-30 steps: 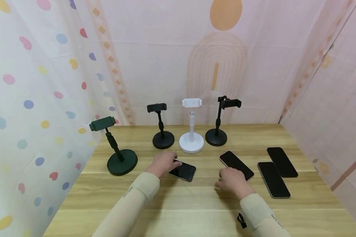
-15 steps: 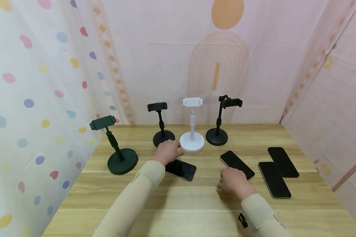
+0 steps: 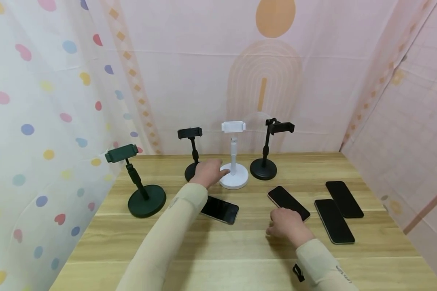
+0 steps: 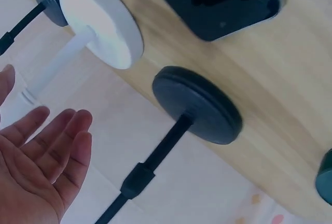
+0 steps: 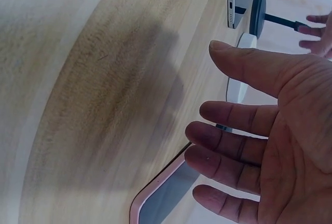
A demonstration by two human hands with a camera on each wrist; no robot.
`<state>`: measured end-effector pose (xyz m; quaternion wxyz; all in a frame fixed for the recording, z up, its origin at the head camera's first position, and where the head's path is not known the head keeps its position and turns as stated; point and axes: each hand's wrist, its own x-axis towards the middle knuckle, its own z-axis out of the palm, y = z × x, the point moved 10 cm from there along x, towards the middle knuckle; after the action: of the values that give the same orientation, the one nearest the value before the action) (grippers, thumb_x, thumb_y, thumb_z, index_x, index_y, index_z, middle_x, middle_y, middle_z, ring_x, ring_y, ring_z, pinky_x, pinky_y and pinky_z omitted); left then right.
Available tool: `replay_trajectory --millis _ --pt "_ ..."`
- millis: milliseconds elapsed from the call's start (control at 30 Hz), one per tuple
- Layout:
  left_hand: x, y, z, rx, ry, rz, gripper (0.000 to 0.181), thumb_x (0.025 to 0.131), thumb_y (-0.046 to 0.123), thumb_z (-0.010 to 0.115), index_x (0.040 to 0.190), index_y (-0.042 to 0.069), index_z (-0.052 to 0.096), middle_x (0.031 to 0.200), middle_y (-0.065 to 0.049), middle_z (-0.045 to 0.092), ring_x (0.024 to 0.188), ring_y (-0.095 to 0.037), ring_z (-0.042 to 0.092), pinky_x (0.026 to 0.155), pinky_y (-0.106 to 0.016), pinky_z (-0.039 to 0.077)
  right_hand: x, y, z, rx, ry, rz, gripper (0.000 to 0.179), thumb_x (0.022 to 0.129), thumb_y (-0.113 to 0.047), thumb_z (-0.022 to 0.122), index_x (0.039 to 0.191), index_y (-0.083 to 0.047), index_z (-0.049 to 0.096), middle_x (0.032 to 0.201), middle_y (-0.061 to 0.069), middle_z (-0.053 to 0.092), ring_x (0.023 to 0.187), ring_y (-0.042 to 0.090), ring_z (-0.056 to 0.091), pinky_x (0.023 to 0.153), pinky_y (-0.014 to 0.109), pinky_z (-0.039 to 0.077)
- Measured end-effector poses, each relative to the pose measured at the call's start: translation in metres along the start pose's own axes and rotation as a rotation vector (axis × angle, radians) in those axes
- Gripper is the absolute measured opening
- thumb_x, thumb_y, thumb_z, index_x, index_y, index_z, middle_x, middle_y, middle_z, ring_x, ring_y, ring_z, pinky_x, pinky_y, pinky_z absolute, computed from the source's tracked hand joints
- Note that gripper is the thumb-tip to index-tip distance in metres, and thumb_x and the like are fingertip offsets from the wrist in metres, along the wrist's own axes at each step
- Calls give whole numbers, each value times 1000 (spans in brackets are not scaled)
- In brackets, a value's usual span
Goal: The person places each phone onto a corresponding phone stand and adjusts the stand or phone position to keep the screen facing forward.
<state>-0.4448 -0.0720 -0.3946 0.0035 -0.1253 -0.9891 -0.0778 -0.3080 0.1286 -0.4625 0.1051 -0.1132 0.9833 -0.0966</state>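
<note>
My left hand (image 3: 208, 173) reaches over the table between a black phone stand (image 3: 194, 155) and the white phone stand (image 3: 234, 176). In the left wrist view its fingers are loosely spread beside the white post, holding nothing. Under the left forearm lies a phone (image 3: 221, 210), its near-left end hidden by the sleeve. My right hand (image 3: 287, 224) hovers above the table at the near end of a pink-edged phone (image 3: 287, 200), covering part of it. Relaxed, apart fingers and a bare palm show on this hand (image 5: 249, 151) in the right wrist view.
A dark green phone stand (image 3: 147, 201) stands at the left, tilted. Another black phone stand (image 3: 263, 169) is at the back, right of the white one. Two phones lie at the right, one (image 3: 334, 221) nearer, the other (image 3: 344, 199) behind it. Curtains surround the wooden table (image 3: 233, 258).
My left hand has left the end of the middle phone and moved forward and right, towards the white stand. The right hand stays nearly still.
</note>
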Motion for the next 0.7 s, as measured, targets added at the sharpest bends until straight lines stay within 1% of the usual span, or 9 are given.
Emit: replay_trajectory --millis 33,100,167,267,300,400,500,600,700 --pt "4 1 -1 -5 1 -8 47 97 50 60 110 6 69 100 -11 71 85 -26 68 70 -43 55 0 0 0 0 1 2 27 77 -28 82 75 -12 61 77 0 58 71 20 53 65 45 48" --pt "12 4 -4 -25 18 -19 49 97 50 59 114 5 67 103 -12 70 88 -26 68 70 -42 55 -1 1 -1 -4 3 5 27 77 -29 82 75 -12 61 77 0 58 71 20 53 65 45 48" --pt "20 7 -6 -64 37 -30 47 97 48 60 110 4 66 98 -12 69 84 -26 67 69 -42 55 -2 1 -2 -7 8 7 28 77 -29 82 75 -12 60 77 0 58 71 21 53 65 45 47" --pt "31 12 -11 -125 77 -39 50 97 47 62 119 3 62 106 -13 68 90 -27 67 72 -42 55 -2 3 -2 -10 12 12 29 77 -29 82 73 -12 58 75 0 56 71 21 52 65 45 47" --pt "34 12 -12 -150 91 -43 49 96 46 63 119 3 61 106 -13 67 90 -28 67 72 -43 55 -3 4 -2 -10 14 12 30 77 -28 81 72 -13 57 75 0 55 70 21 52 65 46 47" --pt "43 14 -12 -249 112 -55 53 98 43 62 130 2 58 118 -14 66 102 -29 65 81 -44 54 -3 7 -1 -16 20 13 31 77 -28 81 70 -13 55 73 0 54 70 21 52 65 46 47" --pt "50 14 -12 -370 121 -58 49 101 36 59 134 1 55 125 -15 64 109 -30 63 88 -45 52 -3 9 -1 -21 29 13 31 77 -29 81 71 -13 55 74 0 54 70 20 51 64 46 47" --pt "54 14 -11 -463 129 -56 42 103 30 56 131 -1 56 123 -16 64 108 -30 63 90 -44 51 -3 11 -2 -21 35 15 31 77 -29 81 71 -13 56 73 -1 53 69 20 50 64 45 47" --pt "57 15 -8 -510 131 -62 38 103 27 56 126 -3 57 119 -18 65 105 -30 64 89 -43 52 -4 12 -1 -13 35 13 31 77 -28 81 71 -13 55 73 -1 53 69 20 50 64 45 46"
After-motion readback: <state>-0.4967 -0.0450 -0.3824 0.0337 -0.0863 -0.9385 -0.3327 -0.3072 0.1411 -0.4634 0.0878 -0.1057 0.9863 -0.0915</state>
